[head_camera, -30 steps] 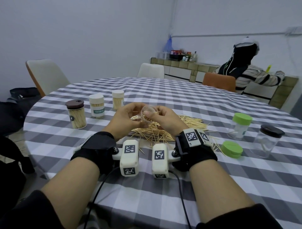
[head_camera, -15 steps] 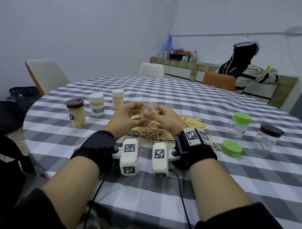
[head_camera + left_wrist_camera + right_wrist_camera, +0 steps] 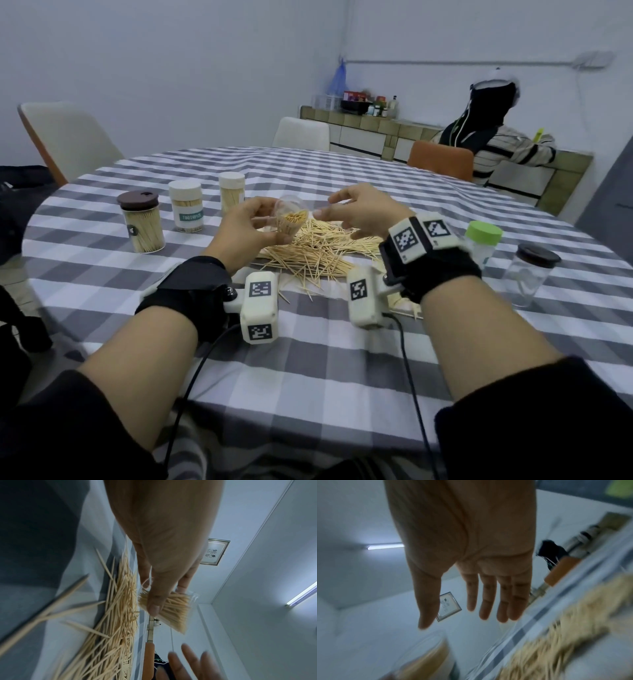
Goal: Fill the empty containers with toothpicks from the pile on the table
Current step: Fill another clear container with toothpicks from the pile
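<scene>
The right hand [image 3: 363, 214] has withdrawn from the clear container [image 3: 289, 219] and now hovers just beside it, fingers extended and empty. The left hand [image 3: 248, 228] grips the container, tilted with its mouth facing the right hand, toothpicks packed lengthwise inside. The toothpick pile [image 3: 318, 251] lies directly below, nearer the right hand. Beyond stand three filled containers [image 3: 186, 209].

Jar held over the pile

My left hand [image 3: 250, 222] grips the filled jar [image 3: 289, 219]; my right hand [image 3: 363, 212] hangs spread beside it.
</scene>
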